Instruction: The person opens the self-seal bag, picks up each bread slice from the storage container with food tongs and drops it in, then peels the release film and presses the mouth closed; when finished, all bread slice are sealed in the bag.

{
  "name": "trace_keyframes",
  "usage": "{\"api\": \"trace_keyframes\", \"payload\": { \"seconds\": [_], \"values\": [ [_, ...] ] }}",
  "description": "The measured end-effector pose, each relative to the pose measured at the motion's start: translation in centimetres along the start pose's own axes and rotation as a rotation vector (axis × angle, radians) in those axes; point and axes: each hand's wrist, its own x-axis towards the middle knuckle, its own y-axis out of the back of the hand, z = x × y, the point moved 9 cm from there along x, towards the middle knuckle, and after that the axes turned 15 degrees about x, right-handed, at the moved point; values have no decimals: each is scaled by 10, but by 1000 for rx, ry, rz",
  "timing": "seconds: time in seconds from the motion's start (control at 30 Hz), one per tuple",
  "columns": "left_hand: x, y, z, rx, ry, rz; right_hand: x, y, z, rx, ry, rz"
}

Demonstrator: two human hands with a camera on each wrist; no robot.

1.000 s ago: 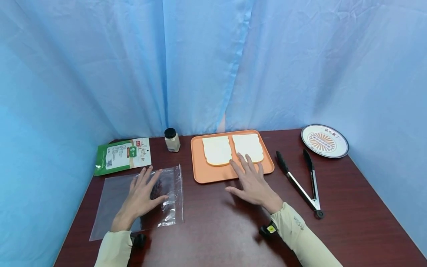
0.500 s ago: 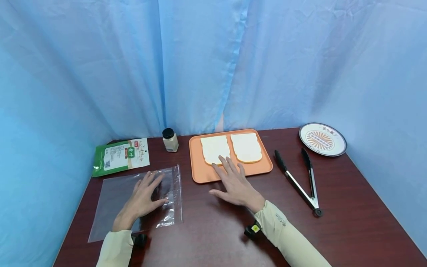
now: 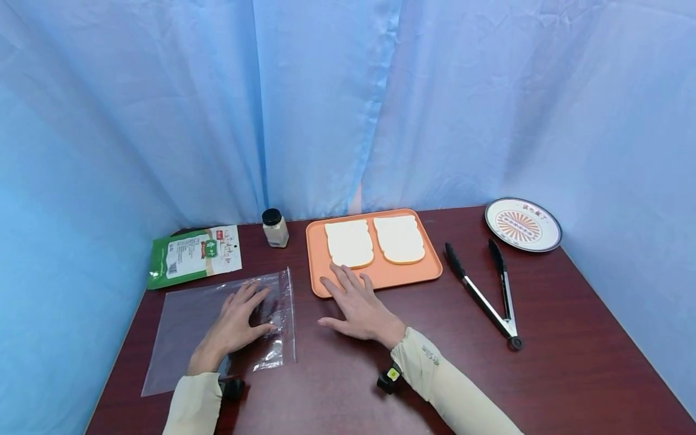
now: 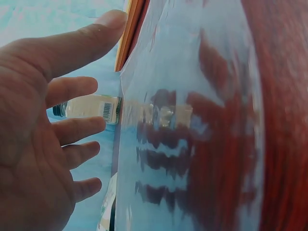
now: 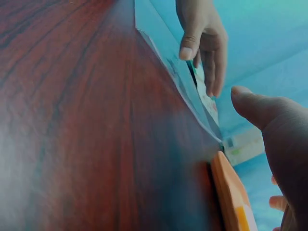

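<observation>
My left hand (image 3: 235, 323) hovers with spread fingers over a clear zip bag (image 3: 185, 338) lying flat at the left; in the left wrist view a gap shows between the hand (image 4: 33, 130) and the bag (image 4: 221, 144). My right hand (image 3: 360, 311), fingers also spread and holding nothing, is over the front edge of an orange tray (image 3: 399, 276). Two bread slices (image 3: 350, 243) (image 3: 399, 240) lie side by side on that tray. In the right wrist view the thumb of my right hand (image 5: 284, 139) stands clear of the tabletop.
Behind the bag lie a green and white packet (image 3: 193, 257) and a black-lidded jar (image 3: 275, 228). Spread tongs (image 3: 484, 299) lie right of the tray, with a patterned plate (image 3: 523, 225) at the back right. Blue curtains (image 3: 315, 109) enclose the table (image 3: 565, 338).
My right hand has moved left, from in front of the right slice to in front of the left one. The left hand has barely moved. The head view has shifted slightly.
</observation>
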Motion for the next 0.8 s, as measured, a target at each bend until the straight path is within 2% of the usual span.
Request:
{"api": "trace_keyframes", "payload": {
  "seconds": [0.2,0.53,0.8],
  "values": [
    [3,-1,3,4,-22,20,4,-10,-9,-2,39,-12],
    [8,-3,3,14,-37,-11,18,-33,-20,-11,24,-62],
    [9,-8,2,3,-40,-28,26,-46,-32,-71,51,-42]
  ]
}}
